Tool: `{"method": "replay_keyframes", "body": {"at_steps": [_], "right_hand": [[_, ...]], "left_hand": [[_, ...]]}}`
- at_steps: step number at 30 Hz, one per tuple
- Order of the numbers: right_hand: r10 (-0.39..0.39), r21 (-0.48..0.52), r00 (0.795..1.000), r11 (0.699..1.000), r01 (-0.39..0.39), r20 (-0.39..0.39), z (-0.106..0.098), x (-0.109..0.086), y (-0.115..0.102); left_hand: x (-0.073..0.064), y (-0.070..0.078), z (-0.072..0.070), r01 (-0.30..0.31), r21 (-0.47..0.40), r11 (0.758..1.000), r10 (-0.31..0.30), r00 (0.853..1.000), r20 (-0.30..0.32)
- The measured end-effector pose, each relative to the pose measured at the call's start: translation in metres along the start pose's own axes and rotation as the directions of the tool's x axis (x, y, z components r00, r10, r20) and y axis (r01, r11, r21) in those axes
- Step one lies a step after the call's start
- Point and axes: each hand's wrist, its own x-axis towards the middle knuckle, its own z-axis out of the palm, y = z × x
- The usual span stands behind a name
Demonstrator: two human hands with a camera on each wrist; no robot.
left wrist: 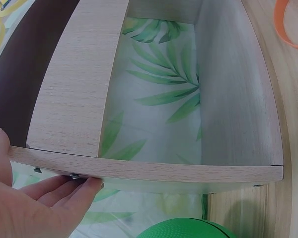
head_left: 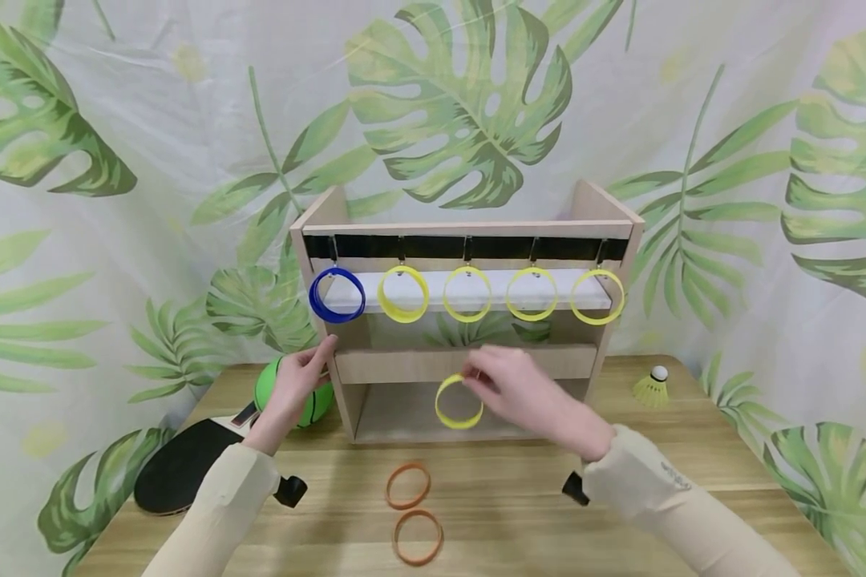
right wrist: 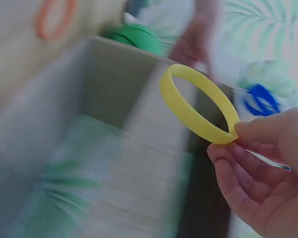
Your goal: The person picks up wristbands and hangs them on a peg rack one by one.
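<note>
My right hand (head_left: 508, 381) pinches a yellow silicone wristband (right wrist: 201, 111) between thumb and fingers, in front of the wooden shelf (head_left: 465, 365). With thumb and fingers on either side of its edge, my left hand (left wrist: 44, 198) holds the shelf's left side panel (left wrist: 164, 171). From hooks on the shelf's black strip (head_left: 433, 247) hang blue wristbands (head_left: 317, 300) at the far left. To their right hang several yellow wristbands (head_left: 382, 300), spread over the other hooks. Two orange wristbands (head_left: 397, 505) lie on the table before the shelf.
A green ball (head_left: 316, 407) sits left of the shelf, close to my left forearm. Beside it lies a black table tennis bat (head_left: 184, 469). A yellow shuttlecock (head_left: 652, 389) stands on the wooden table (head_left: 678, 465) at the right. Behind everything hangs a leaf-patterned cloth (head_left: 260, 104).
</note>
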Motion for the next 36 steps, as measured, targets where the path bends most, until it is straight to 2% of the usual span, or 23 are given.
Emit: {"method": "replay_keyframes", "body": {"at_steps": [7, 12, 15, 21, 31, 36], "right_hand": [[-0.067, -0.041, 0.989, 0.997, 0.062, -0.131, -0.064, 0.041, -0.009], [-0.086, -0.101, 0.976, 0.993, 0.067, -0.198, -0.086, 0.064, -0.004], [-0.075, -0.128, 0.976, 0.990, 0.049, -0.203, -0.090, 0.074, 0.000], [-0.020, -0.154, 0.988, 0.988, -0.004, -0.155, -0.090, 0.085, 0.008], [0.007, -0.198, 0.998, 0.980, -0.020, -0.070, -0.089, 0.087, 0.013], [0.004, -0.199, 0.997, 0.980, -0.018, -0.072, -0.092, 0.083, 0.010]], "left_hand": [[-0.001, 0.001, 0.000, -0.011, -0.003, 1.000, 0.011, 1.000, -0.006], [0.000, -0.002, -0.001, -0.006, 0.005, 1.000, 0.006, 1.000, 0.002], [0.000, -0.002, -0.001, -0.002, 0.004, 1.000, 0.001, 1.000, 0.003], [-0.002, -0.002, 0.000, -0.007, 0.002, 1.000, 0.007, 1.000, 0.003], [-0.002, -0.001, 0.002, -0.020, 0.024, 1.000, 0.020, 1.000, -0.013], [-0.001, 0.000, 0.000, -0.019, 0.019, 1.000, 0.019, 1.000, -0.015]]}}
